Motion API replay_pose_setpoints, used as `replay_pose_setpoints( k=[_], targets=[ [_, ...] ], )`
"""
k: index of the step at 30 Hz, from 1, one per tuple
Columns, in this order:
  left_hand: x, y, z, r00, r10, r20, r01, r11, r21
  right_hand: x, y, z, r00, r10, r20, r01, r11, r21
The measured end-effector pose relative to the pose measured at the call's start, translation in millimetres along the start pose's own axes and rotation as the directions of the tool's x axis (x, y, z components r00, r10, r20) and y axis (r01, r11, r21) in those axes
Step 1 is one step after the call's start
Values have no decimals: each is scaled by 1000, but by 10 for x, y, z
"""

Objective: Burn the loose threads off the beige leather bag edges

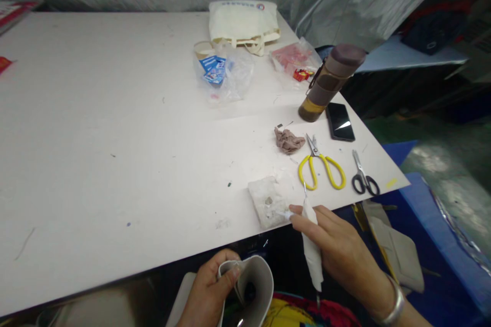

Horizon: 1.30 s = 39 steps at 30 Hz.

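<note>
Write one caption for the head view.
Left hand grips a curled pale sheet; right hand holds a wrapped tool near yellow-handled scissors.

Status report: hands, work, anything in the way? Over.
Left hand grips curled sheet. Right hand holds wrapped tool, close to white pad; contact unclear. Yellow scissors near tool's tip.

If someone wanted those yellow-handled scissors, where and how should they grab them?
Probably by the yellow handles, coming from the near edge of the table. The scissors lie flat, handles toward that edge and blades pointing away, so the handles come first. The right hand is nearest but holds a white-wrapped tool.
</note>
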State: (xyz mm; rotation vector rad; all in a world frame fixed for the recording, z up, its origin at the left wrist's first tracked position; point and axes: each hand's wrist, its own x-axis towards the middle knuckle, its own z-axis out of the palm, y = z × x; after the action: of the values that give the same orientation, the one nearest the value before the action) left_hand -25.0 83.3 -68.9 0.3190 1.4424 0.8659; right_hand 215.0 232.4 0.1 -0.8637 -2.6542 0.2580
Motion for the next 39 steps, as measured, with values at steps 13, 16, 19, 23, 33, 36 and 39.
replay_pose_setpoints(
  k=[13, 16, 19, 23, 33, 36, 39],
  targets=[
    [-25, -17, -24, 1000, 14, 4, -14, 1000, 0, 54, -109, -73, 999, -33, -6, 33, 996, -88],
    [-39, -13, -24, 1000, 7, 3, -7, 1000, -7, 41, -106, -64, 999, -34, -2, 34, 995, -90],
    [-45, 7, -13, 1000, -2, 1, 2, 1000, -16, 45, -110, -62, 999, -33, -4, 33, 995, -92],
    [-44, 30, -8, 1000, 1, -3, -1, 1000, 6, 62, -109, -72, 1000, -26, -7, 25, 997, -76],
    [-24, -22, -33, 999, 25, 23, -24, 1000, -17, 68, -90, -71, 999, -36, -6, 35, 996, -83],
    [-29, -6, -23, 999, 17, 32, -16, 999, -30, 70, -81, -65, 999, -36, -10, 35, 996, -84],
    [-36, 3, -14, 1000, 5, 18, -5, 999, -35, 70, -72, -63, 999, -32, -22, 30, 995, -91]
  ],
)
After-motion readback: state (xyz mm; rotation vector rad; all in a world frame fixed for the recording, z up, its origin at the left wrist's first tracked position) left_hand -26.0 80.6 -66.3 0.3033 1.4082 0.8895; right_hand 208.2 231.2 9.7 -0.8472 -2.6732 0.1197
